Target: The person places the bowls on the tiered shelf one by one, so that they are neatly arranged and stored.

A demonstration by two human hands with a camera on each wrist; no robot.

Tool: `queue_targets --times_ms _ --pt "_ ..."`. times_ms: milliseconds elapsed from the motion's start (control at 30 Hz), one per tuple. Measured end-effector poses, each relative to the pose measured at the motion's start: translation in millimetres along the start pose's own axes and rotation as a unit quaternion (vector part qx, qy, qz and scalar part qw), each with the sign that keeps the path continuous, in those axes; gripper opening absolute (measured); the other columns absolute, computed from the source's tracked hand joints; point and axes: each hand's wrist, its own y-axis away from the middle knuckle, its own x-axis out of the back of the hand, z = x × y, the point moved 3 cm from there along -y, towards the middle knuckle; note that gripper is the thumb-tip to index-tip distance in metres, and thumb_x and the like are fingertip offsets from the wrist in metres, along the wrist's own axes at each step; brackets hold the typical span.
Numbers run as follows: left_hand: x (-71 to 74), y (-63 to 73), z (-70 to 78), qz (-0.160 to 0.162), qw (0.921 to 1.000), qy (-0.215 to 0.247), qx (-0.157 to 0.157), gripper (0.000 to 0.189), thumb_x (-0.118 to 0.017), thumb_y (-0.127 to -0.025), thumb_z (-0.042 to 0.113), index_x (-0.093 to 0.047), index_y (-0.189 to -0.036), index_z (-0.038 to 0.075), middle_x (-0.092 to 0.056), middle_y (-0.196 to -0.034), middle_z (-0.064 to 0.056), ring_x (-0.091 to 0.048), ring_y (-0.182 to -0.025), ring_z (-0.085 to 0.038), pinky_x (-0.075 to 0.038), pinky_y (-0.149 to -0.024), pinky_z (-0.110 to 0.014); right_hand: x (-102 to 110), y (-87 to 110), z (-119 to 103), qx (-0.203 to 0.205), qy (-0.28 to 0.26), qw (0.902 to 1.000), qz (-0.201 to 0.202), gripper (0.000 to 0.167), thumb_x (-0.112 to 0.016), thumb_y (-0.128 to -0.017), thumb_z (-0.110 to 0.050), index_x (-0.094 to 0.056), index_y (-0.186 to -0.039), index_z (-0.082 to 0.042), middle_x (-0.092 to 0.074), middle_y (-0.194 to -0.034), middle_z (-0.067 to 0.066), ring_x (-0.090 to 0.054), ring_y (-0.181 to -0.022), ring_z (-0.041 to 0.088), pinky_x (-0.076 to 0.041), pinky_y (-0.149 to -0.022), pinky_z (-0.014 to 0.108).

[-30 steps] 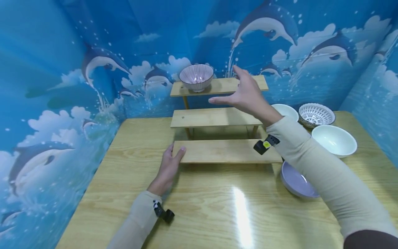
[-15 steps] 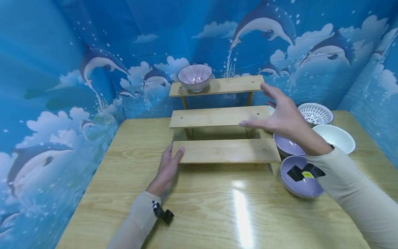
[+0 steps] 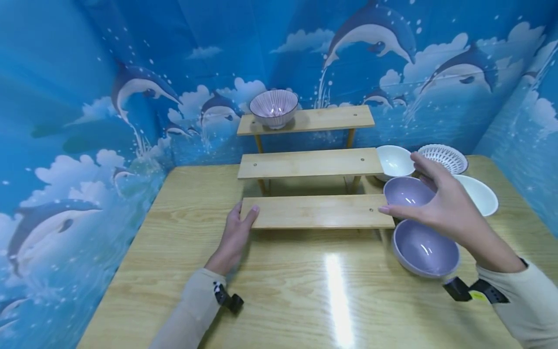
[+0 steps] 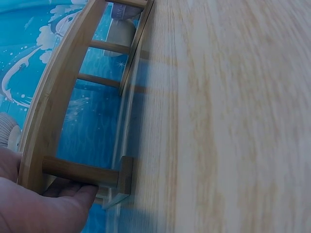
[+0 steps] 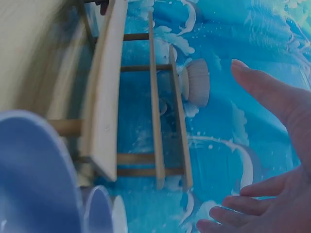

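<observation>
A three-step wooden display rack (image 3: 309, 164) stands on the table. My left hand (image 3: 233, 240) grips the left end of its lowest board, thumb on top; in the left wrist view its fingers (image 4: 73, 191) curl beneath, by the round leg. My right hand (image 3: 449, 208) holds nothing, thumb and fingers spread wide, over the bowls right of the rack. Under and beside it are a front purple bowl (image 3: 425, 252) and a second purple bowl (image 3: 403, 190). A striped bowl (image 3: 274, 109) sits on the left of the top board.
Behind the purple bowls stand a white bowl (image 3: 394, 161), a black-and-white patterned bowl (image 3: 444, 157) and another white bowl (image 3: 481, 196), partly behind my right hand. A blue dolphin-print backdrop (image 3: 261, 43) encloses the wooden table (image 3: 279, 291) at the back and sides.
My right hand has moved from the top board rightward and down to over the bowls, fingers spread throughout. The left hand keeps its grip, and the striped bowl stays where it was.
</observation>
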Motion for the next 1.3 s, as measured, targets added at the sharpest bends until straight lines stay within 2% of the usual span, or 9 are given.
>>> queue_targets --times_ms 167,333,533,867,967,1033,1133,1200,1300 --pt "-0.2 0.2 0.7 0.005 0.9999 -0.009 0.002 0.085 -0.055 -0.1 0.054 -0.016 -0.162 0.01 -0.017 -0.168 -0.009 -0.012 -0.154 -0.027 -0.014 -0.125 -0.049 1.7 16.5 18.4 -0.002 -0.011 0.9998 0.015 0.12 -0.097 -0.068 -0.025 -0.023 -0.162 -0.016 -0.03 -0.162 0.018 -0.033 -0.143 0.045 -0.035 -0.106 0.069" --pt "-0.4 0.2 0.8 0.009 0.9999 -0.009 0.005 0.085 -0.056 -0.1 0.054 -0.017 -0.162 0.01 -0.018 -0.168 -0.009 -0.014 -0.154 -0.027 -0.014 -0.125 -0.048 1.9 30.4 35.0 -0.027 -0.014 0.9996 -0.001 0.12 -0.095 -0.071 -0.024 -0.018 -0.163 -0.015 -0.017 -0.166 0.021 -0.02 -0.148 0.05 -0.026 -0.108 0.075" --pt "-0.4 0.0 0.0 0.01 0.9999 -0.008 0.008 0.084 -0.055 -0.101 0.053 -0.016 -0.162 0.011 -0.017 -0.168 -0.009 -0.013 -0.154 -0.027 -0.014 -0.125 -0.048 0.0 44.4 51.9 -0.06 0.039 0.9974 -0.014 0.126 -0.094 -0.071 -0.035 -0.011 -0.162 -0.005 -0.016 -0.163 0.03 -0.025 -0.138 0.063 -0.029 -0.097 0.082" --pt "-1.7 -1.5 -0.1 0.007 0.9999 -0.009 0.012 0.083 -0.055 -0.101 0.053 -0.017 -0.162 0.012 -0.02 -0.167 -0.009 -0.018 -0.153 -0.027 -0.017 -0.125 -0.048 -7.5 63.0 76.4 -0.073 0.024 0.997 -0.013 0.121 -0.093 -0.073 -0.029 -0.014 -0.159 0.005 -0.021 -0.158 0.037 -0.032 -0.13 0.067 -0.033 -0.098 0.075" --pt "-1.0 -1.7 -0.5 0.006 0.9999 -0.007 0.013 0.084 -0.055 -0.1 0.054 -0.017 -0.162 0.013 -0.019 -0.167 -0.008 -0.016 -0.153 -0.026 -0.016 -0.125 -0.048 -9.6 67.6 81.4 -0.062 0.007 0.998 0.002 0.119 -0.094 -0.071 -0.025 -0.02 -0.16 0.001 -0.026 -0.157 0.037 -0.03 -0.136 0.062 -0.029 -0.103 0.075" --pt "-0.5 -1.7 -0.6 0.003 0.9999 -0.007 0.01 0.085 -0.055 -0.1 0.055 -0.017 -0.162 0.013 -0.019 -0.168 -0.008 -0.016 -0.154 -0.026 -0.016 -0.125 -0.048 -11.0 69.7 83.9 -0.061 -0.002 0.9981 0.01 0.118 -0.095 -0.07 -0.023 -0.023 -0.161 -0.008 -0.029 -0.157 0.034 -0.029 -0.14 0.056 -0.028 -0.105 0.074" --pt "0.6 -1.3 -0.8 -0.001 1.0 -0.004 0.005 0.086 -0.056 -0.1 0.055 -0.017 -0.162 0.012 -0.017 -0.168 -0.007 -0.012 -0.154 -0.025 -0.014 -0.125 -0.048 -13.2 73.4 88.2 -0.072 -0.006 0.9973 0.009 0.12 -0.096 -0.069 -0.024 -0.021 -0.163 -0.02 -0.032 -0.156 0.033 -0.031 -0.139 0.057 -0.031 -0.101 0.077" --pt "0.9 -1.2 -0.9 -0.004 1.0 -0.002 0.001 0.086 -0.056 -0.1 0.055 -0.017 -0.162 0.011 -0.016 -0.168 -0.007 -0.011 -0.154 -0.025 -0.014 -0.125 -0.048 -15.0 76.1 90.9 -0.085 0.008 0.9963 0.008 0.121 -0.095 -0.07 -0.026 -0.019 -0.163 -0.018 -0.034 -0.153 0.035 -0.035 -0.134 0.06 -0.035 -0.096 0.077" --pt "1.0 -1.1 -0.8 -0.007 1.0 0.002 0.0 0.086 -0.056 -0.1 0.054 -0.016 -0.162 0.011 -0.014 -0.169 -0.007 -0.01 -0.154 -0.026 -0.013 -0.125 -0.048 -17.8 80.9 94.6 -0.097 0.024 0.995 0.004 0.123 -0.095 -0.07 -0.029 -0.017 -0.162 -0.007 -0.032 -0.152 0.039 -0.035 -0.13 0.065 -0.034 -0.095 0.079"
